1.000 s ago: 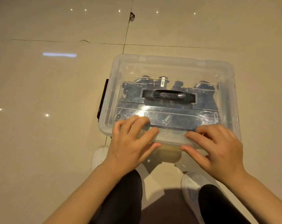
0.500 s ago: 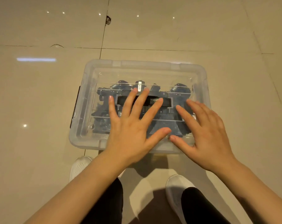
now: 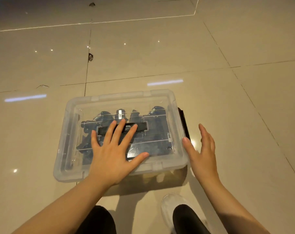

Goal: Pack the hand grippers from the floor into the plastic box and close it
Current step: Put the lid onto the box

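Tiled floor (image 3: 42, 141) carried one plastic box (image 3: 162, 97), hand grippers (image 3: 156, 147) blurred uncountable beneath my flat left hand (image 3: 113, 159); right hand (image 3: 202, 154) open beside.

Glossy beige tile floor (image 3: 42, 141), thin dark grout lines crossing. Chipped spot (image 3: 90, 57) on grout line beyond box, second small chip (image 3: 92, 4) near top edge. Thin crack (image 3: 42, 85) at left. Two bluish-white light streaks reflected: one at left (image 3: 25, 98), one at right (image 3: 165, 82). Small bright ceiling-light dots scattered over tiles. White shoe (image 3: 173, 206) at bottom right, black trouser legs (image 3: 189, 220) at bottom edge.
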Available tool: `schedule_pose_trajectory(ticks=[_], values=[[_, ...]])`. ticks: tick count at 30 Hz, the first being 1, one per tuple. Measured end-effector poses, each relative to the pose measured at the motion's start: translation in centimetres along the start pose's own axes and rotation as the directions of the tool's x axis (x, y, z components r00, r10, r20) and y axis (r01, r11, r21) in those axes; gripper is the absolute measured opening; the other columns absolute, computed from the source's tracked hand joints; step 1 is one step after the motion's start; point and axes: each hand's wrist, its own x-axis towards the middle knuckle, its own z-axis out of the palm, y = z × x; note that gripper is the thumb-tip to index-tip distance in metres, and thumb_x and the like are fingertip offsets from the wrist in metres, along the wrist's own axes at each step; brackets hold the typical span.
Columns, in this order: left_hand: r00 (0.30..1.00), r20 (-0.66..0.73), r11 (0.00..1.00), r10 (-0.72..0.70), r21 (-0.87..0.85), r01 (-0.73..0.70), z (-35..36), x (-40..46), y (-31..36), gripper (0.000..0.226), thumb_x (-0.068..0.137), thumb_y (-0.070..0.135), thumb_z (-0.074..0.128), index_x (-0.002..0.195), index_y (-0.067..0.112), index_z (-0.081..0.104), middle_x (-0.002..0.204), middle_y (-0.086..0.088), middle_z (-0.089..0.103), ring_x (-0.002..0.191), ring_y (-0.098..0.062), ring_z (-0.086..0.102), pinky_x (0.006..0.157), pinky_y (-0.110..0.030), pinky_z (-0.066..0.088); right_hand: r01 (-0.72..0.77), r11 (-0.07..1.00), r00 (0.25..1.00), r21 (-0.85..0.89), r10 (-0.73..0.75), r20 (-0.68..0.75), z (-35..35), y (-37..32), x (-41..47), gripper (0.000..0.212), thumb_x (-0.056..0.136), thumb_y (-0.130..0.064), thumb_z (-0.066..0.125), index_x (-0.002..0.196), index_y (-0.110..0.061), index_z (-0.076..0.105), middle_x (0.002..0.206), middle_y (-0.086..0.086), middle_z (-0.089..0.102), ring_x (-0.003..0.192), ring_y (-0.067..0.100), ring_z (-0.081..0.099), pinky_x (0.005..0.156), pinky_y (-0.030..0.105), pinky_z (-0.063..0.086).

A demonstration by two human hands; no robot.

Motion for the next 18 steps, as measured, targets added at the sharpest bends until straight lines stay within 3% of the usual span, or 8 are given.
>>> schedule_pose_trajectory(ticks=[3,7,9,11,14,18], values=[[1.0,0.003,1.0,0.008,-0.011,-0.008,-0.2,0.1,0.0,0.077,0.079,0.084,0.014,0.145,0.045,0.01,0.157,0.006,0.012,0.145,-0.013,0.003,0.111,-0.062,-0.002,-0.132,0.982,0.987,0.138,0.116,0.114,-0.4,0.2,-0.5,0.092,0.063,-0.07,0.059,0.142,-0.051,0.014,0.151,-0.003,0.028,0.136,0.016,0.032,0.104,0.039,0.035],[1.0,-0.006,1.0,-0.007,-0.012,0.007,-0.4,0.1,0.2,0.078,0.076,0.086,0.01,0.143,0.046,0.008,0.158,0.007,0.011,0.145,-0.013,0.003,0.111,-0.061,-0.003,-0.163,0.975,0.967,0.154,0.127,0.22,-0.1,-0.3,-1.0,0.11,0.05,-0.07,0.074,0.141,-0.049,0.015,0.145,-0.005,0.037,0.131,0.018,0.039,0.104,0.039,0.039],[1.0,-0.008,1.0,-0.008,-0.026,0.008,-0.6,0.0,0.2,0.079,0.075,0.086,0.009,0.143,0.047,0.01,0.158,0.007,0.011,0.145,-0.013,0.003,0.111,-0.06,-0.004,-0.077,0.981,0.991,0.179,0.056,0.122,-0.3,-0.7,-0.9,0.1,0.062,-0.047,0.082,0.142,-0.039,0.023,0.131,-0.01,0.047,0.12,0.013,0.047,0.095,0.023,0.044],[1.0,-0.014,1.0,-0.006,-0.028,0.005,-0.7,0.1,0.2,0.079,0.075,0.086,0.009,0.143,0.046,0.012,0.157,0.007,0.012,0.145,-0.013,0.003,0.111,-0.06,-0.003,0.073,0.992,0.997,0.103,-0.076,0.032,-0.6,-1.5,-0.7,0.089,0.071,-0.025,0.08,0.143,-0.03,0.028,0.112,-0.015,0.051,0.107,0.008,0.05,0.081,0.004,0.036],[1.0,-0.026,0.999,0.0,-0.039,-0.001,-0.6,0.0,0.2,0.079,0.077,0.084,0.011,0.144,0.044,0.018,0.157,0.006,0.015,0.145,-0.015,0.007,0.111,-0.062,0.0,0.154,0.988,0.987,0.012,-0.154,0.047,-0.6,-2.4,-0.4,0.087,0.075,-0.022,0.078,0.145,-0.026,0.027,0.111,-0.012,0.048,0.105,0.008,0.047,0.081,0.009,0.034],[0.999,-0.037,0.999,0.003,-0.044,-0.004,-0.6,0.1,0.2,0.078,0.078,0.084,0.012,0.144,0.043,0.02,0.156,0.005,0.018,0.145,-0.015,0.009,0.111,-0.063,0.002,0.025,1.0,0.997,0.003,-0.025,0.075,-0.5,-2.4,0.5,0.087,0.075,-0.028,0.078,0.146,-0.023,0.028,0.121,-0.011,0.031,0.105,0.008,0.044,0.085,0.019,0.039]])
